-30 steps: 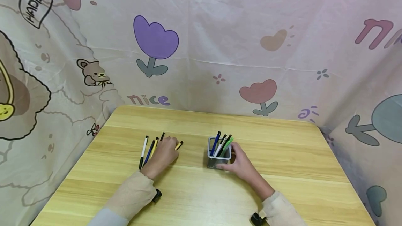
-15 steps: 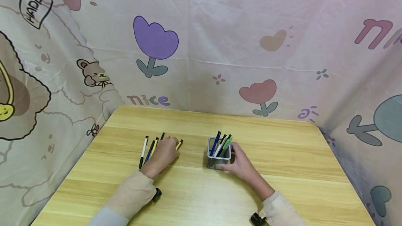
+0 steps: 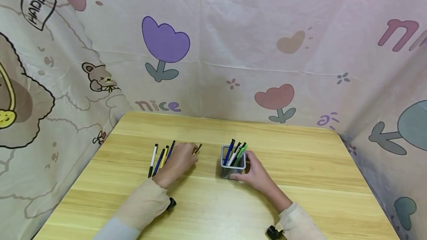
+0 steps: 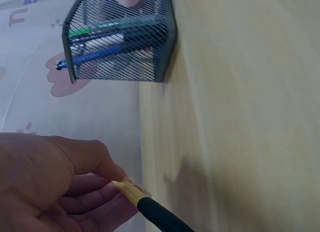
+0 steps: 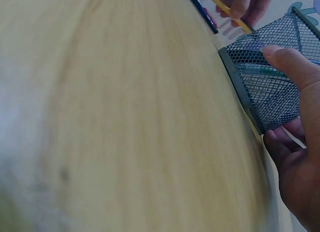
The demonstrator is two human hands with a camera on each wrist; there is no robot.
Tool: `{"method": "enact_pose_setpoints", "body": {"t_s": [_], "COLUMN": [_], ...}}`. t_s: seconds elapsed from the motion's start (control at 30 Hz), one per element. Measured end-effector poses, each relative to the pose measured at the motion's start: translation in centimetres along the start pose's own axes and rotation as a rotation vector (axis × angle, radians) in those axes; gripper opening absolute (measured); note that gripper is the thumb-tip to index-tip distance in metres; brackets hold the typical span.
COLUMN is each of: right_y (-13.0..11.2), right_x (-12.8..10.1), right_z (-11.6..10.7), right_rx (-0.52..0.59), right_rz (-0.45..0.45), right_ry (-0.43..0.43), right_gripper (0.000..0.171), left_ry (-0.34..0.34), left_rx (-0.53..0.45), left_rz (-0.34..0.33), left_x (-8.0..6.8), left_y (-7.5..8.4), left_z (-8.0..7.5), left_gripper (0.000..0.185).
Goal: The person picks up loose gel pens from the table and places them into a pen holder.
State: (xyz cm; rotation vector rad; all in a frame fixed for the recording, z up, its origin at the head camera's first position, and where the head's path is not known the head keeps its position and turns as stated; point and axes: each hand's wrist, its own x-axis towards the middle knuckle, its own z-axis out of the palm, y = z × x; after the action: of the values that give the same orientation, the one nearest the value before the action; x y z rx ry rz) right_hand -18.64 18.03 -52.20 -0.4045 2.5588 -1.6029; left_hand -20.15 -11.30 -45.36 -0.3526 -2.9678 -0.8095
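Hands work apart: the left hand [image 3: 178, 162] pinches a yellow-and-black pen [image 4: 150, 207] left of the mesh pen holder [image 3: 232, 166]. Right hand [image 3: 255, 175] grips that holder on the table [image 3: 300, 180]

The left hand [image 3: 178, 161] now sits slightly further right, toward the grey wire-mesh pen holder [image 3: 232, 166], than a second ago. The yellow pen with the black tip [image 3: 198, 149] pinched in its grip is lifted off the bench and tilted upward, its tip further right. A blue pen [image 3: 170, 150] is now uncovered beside the hand.
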Motion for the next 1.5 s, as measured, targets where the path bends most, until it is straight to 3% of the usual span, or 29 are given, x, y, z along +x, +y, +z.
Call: {"method": "enact_pose_setpoints", "body": {"t_s": [0.17,0.67,0.9,1.3,1.5], "right_y": [-0.2,-0.3,-0.1,-0.2,-0.1], "right_x": [-0.1,-0.2,-0.1,-0.1,-0.1], "right_z": [0.1,-0.1,-0.1,0.0,0.0], "right_rx": [-0.015,-0.047,-0.033,0.021,0.037], "right_rz": [-0.002,-0.029,-0.030,-0.045,-0.062], "right_ry": [0.005,0.014,0.014,0.011,0.004], "right_gripper": [0.084,0.084,0.083,0.085,0.083], "left_ry": [0.036,0.186,0.267,0.251,0.259], "left_rx": [-0.014,-0.045,-0.107,-0.266,-0.305], "left_rz": [0.050,0.338,0.459,0.613,0.624], "left_x": [0.3,0.2,0.1,0.0,0.2], "left_y": [1.4,6.1,8.1,11.3,12.0], "left_z": [-0.4,-1.5,-1.9,-2.9,-3.1], "left_gripper": [0.026,0.011,0.009,0.017,0.016]}}
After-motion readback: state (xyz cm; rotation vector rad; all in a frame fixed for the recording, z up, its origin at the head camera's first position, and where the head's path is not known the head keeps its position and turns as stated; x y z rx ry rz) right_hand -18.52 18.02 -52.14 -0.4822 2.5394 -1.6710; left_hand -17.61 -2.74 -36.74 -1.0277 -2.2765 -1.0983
